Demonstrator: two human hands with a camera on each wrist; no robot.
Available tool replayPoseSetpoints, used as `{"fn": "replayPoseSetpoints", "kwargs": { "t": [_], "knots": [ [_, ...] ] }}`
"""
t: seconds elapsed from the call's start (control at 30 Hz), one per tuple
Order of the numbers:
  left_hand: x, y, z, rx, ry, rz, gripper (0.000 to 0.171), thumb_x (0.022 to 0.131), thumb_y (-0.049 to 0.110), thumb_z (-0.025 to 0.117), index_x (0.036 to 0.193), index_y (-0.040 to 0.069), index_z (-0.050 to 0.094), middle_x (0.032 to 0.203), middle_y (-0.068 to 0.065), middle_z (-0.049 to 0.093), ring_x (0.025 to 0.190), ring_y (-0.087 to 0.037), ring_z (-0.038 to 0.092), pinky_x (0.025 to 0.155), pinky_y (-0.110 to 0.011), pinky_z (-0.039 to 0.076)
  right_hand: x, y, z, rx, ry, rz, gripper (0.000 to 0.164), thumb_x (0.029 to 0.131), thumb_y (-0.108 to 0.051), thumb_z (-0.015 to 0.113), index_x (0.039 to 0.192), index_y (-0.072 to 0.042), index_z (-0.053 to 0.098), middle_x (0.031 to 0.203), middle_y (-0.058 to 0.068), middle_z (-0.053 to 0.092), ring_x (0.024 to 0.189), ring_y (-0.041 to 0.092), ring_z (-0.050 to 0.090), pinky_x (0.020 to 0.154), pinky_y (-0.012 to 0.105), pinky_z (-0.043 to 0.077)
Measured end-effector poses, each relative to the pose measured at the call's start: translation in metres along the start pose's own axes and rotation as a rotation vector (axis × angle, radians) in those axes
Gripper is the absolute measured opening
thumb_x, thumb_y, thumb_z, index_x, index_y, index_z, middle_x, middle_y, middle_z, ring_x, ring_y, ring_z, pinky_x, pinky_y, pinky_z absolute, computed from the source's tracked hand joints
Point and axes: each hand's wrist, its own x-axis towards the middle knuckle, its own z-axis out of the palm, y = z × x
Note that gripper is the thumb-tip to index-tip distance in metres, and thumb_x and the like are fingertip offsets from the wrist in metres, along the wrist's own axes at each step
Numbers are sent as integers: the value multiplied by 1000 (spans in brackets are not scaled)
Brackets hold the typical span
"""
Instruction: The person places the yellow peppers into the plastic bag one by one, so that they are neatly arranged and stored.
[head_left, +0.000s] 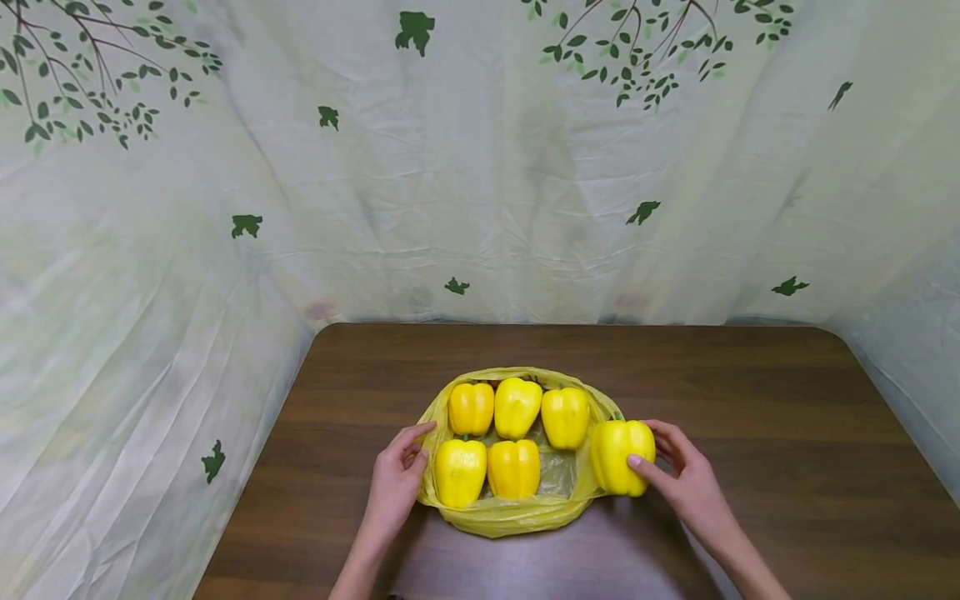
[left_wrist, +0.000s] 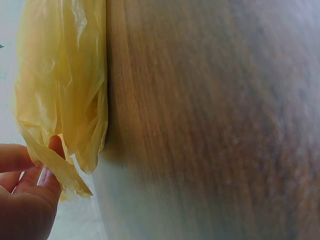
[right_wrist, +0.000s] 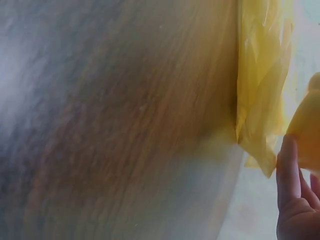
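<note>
A yellow plastic bag (head_left: pixel 510 522) lies spread open on the table, with several yellow bell peppers inside: three along the back and two in front at the left. My left hand (head_left: pixel 396 479) pinches the bag's left edge; in the left wrist view a flap of the yellow plastic (left_wrist: pixel 65 175) passes between thumb and fingers. My right hand (head_left: pixel 686 475) grips another yellow bell pepper (head_left: pixel 617 454) over the bag's right rim, thumb in front and fingers behind. The right wrist view shows only part of this pepper (right_wrist: pixel 307 132), raised beside the bag.
The dark wooden table (head_left: pixel 787 417) extends on both sides of the bag. A pale curtain (head_left: pixel 510 208) with printed leaves and branches hangs behind the far edge and along the sides. At the front right of the bag's inside, bare plastic (head_left: pixel 557 473) shows beside the peppers.
</note>
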Motion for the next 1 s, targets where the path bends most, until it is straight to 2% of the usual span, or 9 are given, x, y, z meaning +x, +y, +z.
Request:
{"fn": "replayPoseSetpoints", "kwargs": {
  "t": [0.23, 0.53, 0.87, 1.0],
  "knots": [
    [0, 0, 0, 8, 8, -6, 39, 90, -11, 56, 123, 8, 68, 120, -8, 64, 93, -25, 60, 83, -22, 49, 1, -3, 7, 30, -15, -19, 53, 90, -29, 72, 134, -10, 51, 133, 7, 56, 122, 22, 51, 95, 16, 40],
    [1, -1, 1, -2, 14, 15, 40, 89, -12, 57, 122, 7, 68, 118, -8, 65, 90, -25, 60, 81, -22, 50, 3, -5, 20, 49, -52, 1, 55, 87, -29, 76, 134, -11, 51, 134, 10, 55, 124, 27, 51, 94, 27, 46],
    [0, 0, 1, 7, 6, -2, 40, 90, -11, 57, 123, 8, 68, 120, -8, 64, 91, -25, 59, 81, -21, 49, 2, -6, 35, -15, -49, 24, 60, 82, -37, 80, 131, -14, 54, 131, 9, 59, 120, 27, 56, 97, 45, 46],
    [0, 0, 1, 5, 7, -2, 40, 90, -11, 57, 123, 8, 68, 120, -8, 64, 91, -25, 59, 80, -21, 49, 2, -8, 40, -25, -42, 42, 63, 81, -39, 80, 132, -13, 53, 130, 10, 59, 118, 26, 57, 95, 44, 48]
  ]
}}
